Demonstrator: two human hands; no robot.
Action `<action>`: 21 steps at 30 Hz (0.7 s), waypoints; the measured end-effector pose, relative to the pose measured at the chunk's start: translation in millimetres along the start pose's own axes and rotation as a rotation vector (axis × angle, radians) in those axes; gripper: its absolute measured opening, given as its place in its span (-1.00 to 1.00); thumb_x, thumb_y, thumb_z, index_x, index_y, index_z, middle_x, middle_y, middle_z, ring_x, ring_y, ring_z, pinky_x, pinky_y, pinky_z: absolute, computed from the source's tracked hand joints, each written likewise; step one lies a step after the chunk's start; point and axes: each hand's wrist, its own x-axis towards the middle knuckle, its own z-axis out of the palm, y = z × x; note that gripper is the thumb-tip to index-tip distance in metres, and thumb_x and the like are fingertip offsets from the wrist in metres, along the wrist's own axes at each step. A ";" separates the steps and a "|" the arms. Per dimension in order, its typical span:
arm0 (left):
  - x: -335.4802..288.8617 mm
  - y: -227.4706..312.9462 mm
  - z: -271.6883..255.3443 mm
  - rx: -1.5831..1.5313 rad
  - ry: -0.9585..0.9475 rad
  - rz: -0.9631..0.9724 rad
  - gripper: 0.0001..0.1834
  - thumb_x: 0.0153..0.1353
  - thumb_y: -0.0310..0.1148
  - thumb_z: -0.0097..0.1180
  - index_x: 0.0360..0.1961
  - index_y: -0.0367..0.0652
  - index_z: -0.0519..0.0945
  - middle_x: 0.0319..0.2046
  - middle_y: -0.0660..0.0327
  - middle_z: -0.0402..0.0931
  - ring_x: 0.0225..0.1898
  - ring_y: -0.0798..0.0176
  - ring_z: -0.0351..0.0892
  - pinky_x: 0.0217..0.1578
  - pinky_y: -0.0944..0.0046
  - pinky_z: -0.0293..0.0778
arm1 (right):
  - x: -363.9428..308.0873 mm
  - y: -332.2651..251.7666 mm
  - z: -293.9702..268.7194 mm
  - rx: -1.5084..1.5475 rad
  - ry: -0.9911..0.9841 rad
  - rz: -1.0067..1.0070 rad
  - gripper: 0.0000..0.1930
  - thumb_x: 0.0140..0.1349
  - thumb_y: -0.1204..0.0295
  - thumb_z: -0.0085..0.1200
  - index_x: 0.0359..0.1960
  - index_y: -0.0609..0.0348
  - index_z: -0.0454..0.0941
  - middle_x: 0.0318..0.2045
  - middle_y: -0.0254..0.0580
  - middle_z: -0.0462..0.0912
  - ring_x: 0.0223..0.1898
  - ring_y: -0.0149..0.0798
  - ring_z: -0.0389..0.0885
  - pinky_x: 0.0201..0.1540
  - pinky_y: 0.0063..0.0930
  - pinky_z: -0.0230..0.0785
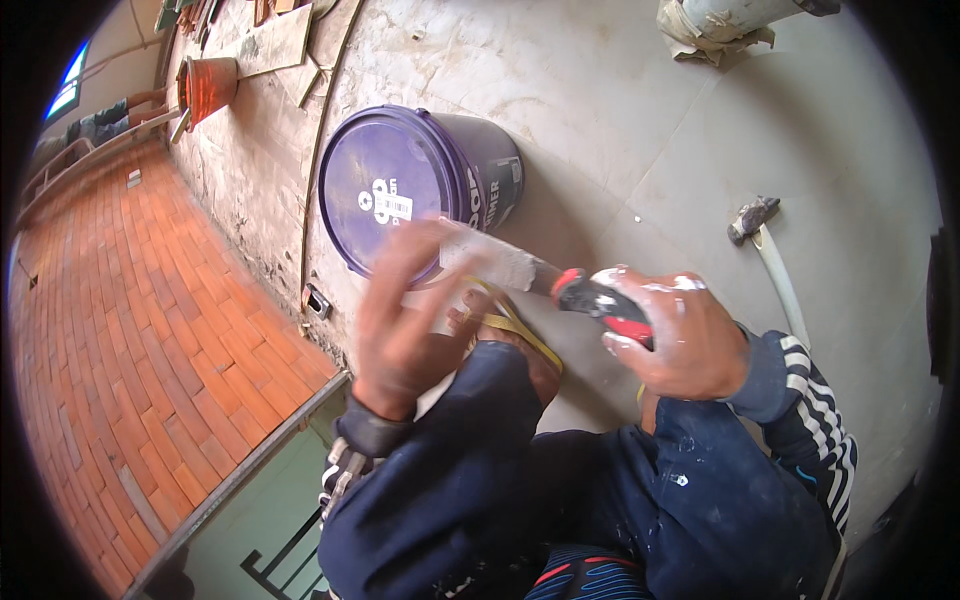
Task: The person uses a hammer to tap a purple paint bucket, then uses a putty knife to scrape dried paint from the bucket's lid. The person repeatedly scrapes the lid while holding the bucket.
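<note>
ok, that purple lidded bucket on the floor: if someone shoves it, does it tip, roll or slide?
The purple bucket stands upright with its lid on, squat and wide, so it probably slides rather than tips. The gritty concrete floor would likely drag on it. Whether it is full cannot be told, so its weight is a guess.

Purple lidded paint bucket (420, 190) on grey floor — white label (392, 207) on lid, beside brick edge

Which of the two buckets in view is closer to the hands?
The purple lidded bucket, just beyond the left hand and the scraper blade. The orange bucket sits far off along the ledge, at the upper left.
</note>
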 end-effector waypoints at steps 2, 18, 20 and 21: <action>-11.9 -22.0 -4.3 0.093 0.127 -0.252 -0.57 0.03 -0.40 0.21 -0.04 -0.27 0.47 -0.03 0.01 0.43 0.06 0.00 0.42 0.12 0.10 0.32 | -14.7 9.9 -4.0 -0.112 0.227 -0.078 -0.48 0.00 0.35 0.21 -0.04 0.45 0.40 -0.40 0.21 0.59 -0.34 0.07 0.62 -0.20 -0.28 0.42; -42.9 -121.8 41.0 -0.909 0.469 -0.920 -0.41 0.43 -0.06 -0.52 0.32 -0.25 0.07 0.28 0.02 0.10 0.27 0.12 0.15 0.26 0.17 0.11 | 3.3 3.0 2.2 0.071 0.336 0.239 -0.57 0.14 0.25 0.12 -0.06 0.36 0.52 -0.34 0.23 0.61 -0.41 0.12 0.62 -0.25 -0.24 0.47; -45.5 -124.1 43.2 -0.953 0.519 -0.945 -0.41 0.43 -0.03 -0.54 0.31 -0.20 0.11 0.29 0.06 0.09 0.28 0.12 0.12 0.27 0.16 0.08 | 4.9 -2.0 -1.9 0.077 0.264 0.296 -0.56 0.14 0.25 0.12 -0.06 0.36 0.52 -0.32 0.22 0.61 -0.40 0.11 0.62 -0.24 -0.24 0.47; -46.3 -125.4 44.3 -0.946 0.517 -0.944 -0.41 0.43 -0.04 -0.54 0.31 -0.20 0.11 0.29 0.07 0.11 0.27 0.13 0.14 0.26 0.17 0.09 | 5.7 -4.0 -3.3 0.078 0.226 0.323 -0.56 0.14 0.25 0.12 -0.06 0.37 0.52 -0.31 0.22 0.61 -0.40 0.11 0.62 -0.23 -0.24 0.47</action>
